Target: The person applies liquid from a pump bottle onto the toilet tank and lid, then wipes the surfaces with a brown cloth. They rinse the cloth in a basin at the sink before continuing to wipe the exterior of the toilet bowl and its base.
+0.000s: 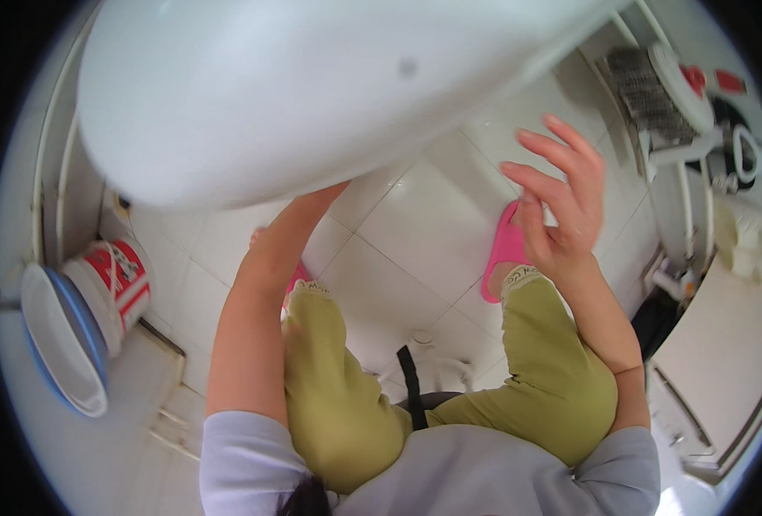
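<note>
A large, smooth white curved object, possibly a basin, fills the top of the head view, close to the camera. A small dark spot shows on it. My left forearm reaches up behind its lower edge, which hides my left hand, so its hold cannot be seen. My right hand is raised to the right of the object, fingers apart and curved, with nothing in it. Below are my knees in green trousers, and a pink slipper on the right foot.
At left, a white and red bucket stands beside blue and white basins. A grey-bristled brush and white pipes are at right, above a pale counter or cabinet. White tiles cover the floor.
</note>
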{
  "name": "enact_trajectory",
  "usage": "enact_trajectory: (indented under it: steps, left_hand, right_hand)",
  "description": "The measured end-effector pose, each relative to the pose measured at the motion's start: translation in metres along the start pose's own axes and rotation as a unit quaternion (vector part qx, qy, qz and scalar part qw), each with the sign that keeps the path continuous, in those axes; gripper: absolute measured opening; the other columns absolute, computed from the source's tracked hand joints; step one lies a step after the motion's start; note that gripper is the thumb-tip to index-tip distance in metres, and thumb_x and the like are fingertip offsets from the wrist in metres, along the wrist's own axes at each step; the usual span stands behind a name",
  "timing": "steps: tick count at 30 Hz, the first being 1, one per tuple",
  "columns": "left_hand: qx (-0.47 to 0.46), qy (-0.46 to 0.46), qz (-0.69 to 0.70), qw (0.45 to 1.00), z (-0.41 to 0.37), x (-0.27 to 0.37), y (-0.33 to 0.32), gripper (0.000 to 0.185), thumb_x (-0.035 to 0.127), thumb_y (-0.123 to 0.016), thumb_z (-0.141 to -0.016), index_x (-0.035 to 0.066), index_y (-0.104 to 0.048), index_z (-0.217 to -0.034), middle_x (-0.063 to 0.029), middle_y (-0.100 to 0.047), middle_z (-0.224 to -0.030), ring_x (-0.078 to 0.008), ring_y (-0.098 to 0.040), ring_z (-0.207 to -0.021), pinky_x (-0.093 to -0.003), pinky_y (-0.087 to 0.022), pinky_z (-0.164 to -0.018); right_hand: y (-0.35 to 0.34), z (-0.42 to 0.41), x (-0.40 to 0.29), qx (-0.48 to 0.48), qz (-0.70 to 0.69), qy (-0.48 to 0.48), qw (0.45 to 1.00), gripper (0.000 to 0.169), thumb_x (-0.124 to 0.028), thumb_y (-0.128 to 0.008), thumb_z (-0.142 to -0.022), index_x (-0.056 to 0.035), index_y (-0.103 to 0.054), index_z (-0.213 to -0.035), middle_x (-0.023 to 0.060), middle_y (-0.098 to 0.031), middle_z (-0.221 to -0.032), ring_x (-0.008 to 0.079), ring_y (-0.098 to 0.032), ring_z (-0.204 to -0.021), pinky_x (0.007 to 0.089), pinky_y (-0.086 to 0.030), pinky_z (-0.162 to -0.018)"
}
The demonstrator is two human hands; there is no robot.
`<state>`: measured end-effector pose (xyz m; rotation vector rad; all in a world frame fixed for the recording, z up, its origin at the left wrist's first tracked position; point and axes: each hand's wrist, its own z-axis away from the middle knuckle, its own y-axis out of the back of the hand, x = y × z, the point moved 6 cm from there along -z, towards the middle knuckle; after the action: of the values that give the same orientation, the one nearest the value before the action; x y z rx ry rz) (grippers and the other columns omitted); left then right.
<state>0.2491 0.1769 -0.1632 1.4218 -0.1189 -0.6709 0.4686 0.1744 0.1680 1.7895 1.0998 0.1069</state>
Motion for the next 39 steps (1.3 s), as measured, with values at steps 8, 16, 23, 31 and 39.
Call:
enact_trajectory:
  steps: [8, 16, 23, 31, 39]
  left_hand:
    - [0.006, -0.104, -0.006, 0.995, -0.027, 0.022, 0.018, 0.055, 0.016, -0.053, -0.088, 0.001, -0.038, -0.139, -0.0113, -0.052, -0.134, -0.0240, -0.042, -0.128, -0.0391, -0.034, -0.106]
    - [0.085, -0.075, 0.100, 0.989, -0.064, 0.044, 0.041, 0.058, 0.008, -0.058, -0.084, 0.001, -0.039, -0.138, -0.0130, -0.054, -0.127, -0.0280, -0.045, -0.125, -0.0412, -0.039, -0.102]
    - [0.105, -0.009, 0.053, 0.993, -0.128, 0.068, 0.059, 0.050, 0.008, -0.055, -0.084, -0.004, -0.045, -0.132, -0.0158, -0.057, -0.123, -0.0281, -0.049, -0.117, -0.0370, -0.040, -0.098]
    - [0.208, -0.030, 0.068, 0.975, -0.230, 0.083, 0.087, 0.044, 0.007, -0.056, -0.084, -0.003, -0.049, -0.126, -0.0137, -0.063, -0.109, -0.0276, -0.056, -0.106, -0.0376, -0.046, -0.091]
    - [0.109, 0.016, 0.034, 0.993, -0.296, 0.091, 0.079, 0.045, 0.014, -0.050, -0.090, -0.002, -0.046, -0.132, -0.0135, -0.057, -0.123, -0.0269, -0.050, -0.116, -0.0401, -0.039, -0.098]
  right_hand:
    - [-0.011, 0.068, 0.062, 0.032, -0.203, -0.177, 0.962, 0.022, 0.009, -0.057, -0.073, -0.0040, -0.065, -0.089, 0.0075, -0.062, -0.102, 0.0290, -0.057, -0.102, 0.0356, -0.049, -0.074]
    - [-0.004, 0.101, 0.098, 0.032, -0.249, -0.268, 0.930, 0.014, 0.006, -0.058, -0.080, -0.0030, -0.064, -0.087, 0.0048, -0.063, -0.092, 0.0226, -0.058, -0.086, 0.0338, -0.048, -0.067]
    - [-0.018, 0.103, 0.113, -0.013, -0.283, -0.309, 0.908, 0.016, 0.006, -0.055, -0.082, -0.0035, -0.064, -0.092, 0.0054, -0.064, -0.094, 0.0221, -0.059, -0.085, 0.0316, -0.048, -0.068]
    - [-0.020, 0.115, 0.130, -0.028, -0.282, -0.341, 0.896, 0.016, 0.005, -0.055, -0.083, -0.0040, -0.064, -0.093, 0.0057, -0.062, -0.088, 0.0211, -0.058, -0.077, 0.0319, -0.046, -0.063]
    - [-0.015, 0.124, 0.139, -0.027, -0.285, -0.394, 0.873, 0.011, 0.001, -0.055, -0.084, -0.0041, -0.063, -0.090, 0.0058, -0.059, -0.078, 0.0239, -0.055, -0.072, 0.0358, -0.044, -0.061]
